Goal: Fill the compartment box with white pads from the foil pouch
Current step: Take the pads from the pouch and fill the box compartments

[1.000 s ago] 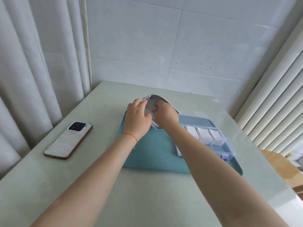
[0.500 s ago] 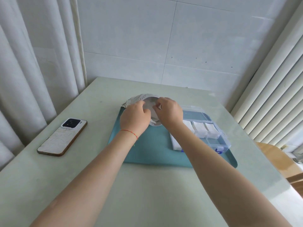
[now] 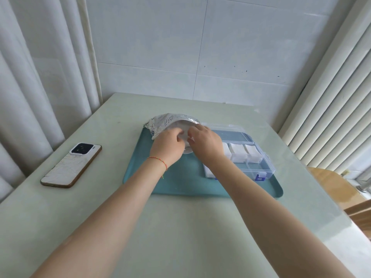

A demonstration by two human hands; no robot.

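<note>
Nearest the camera, two bare forearms reach forward over the pale green surface (image 3: pixel 180 237) to a teal tray (image 3: pixel 140 173). On the tray, the left hand (image 3: pixel 167 146) has its fingers curled round the near lip of the foil pouch (image 3: pixel 160 122), holding its mouth open. The right hand (image 3: pixel 204 142) meets it there from the right, fingertips bent in at the opening and apparently pinching a white pad (image 3: pixel 185 135), though the hands hide just what it holds. The pouch lies crumpled with its mouth facing right and toward the person, closed end pointing far left. Just right of the right hand, touching the wrist line, sits the clear compartment box (image 3: pixel 259 165), its long axis running from near right to far left, lid open behind it; several cells already hold white pads. So the box lies on the right hand's side, and that hand is the nearer one for carrying a pad across. A phone (image 3: pixel 71 165) rests well to the left, off the tray.
</note>
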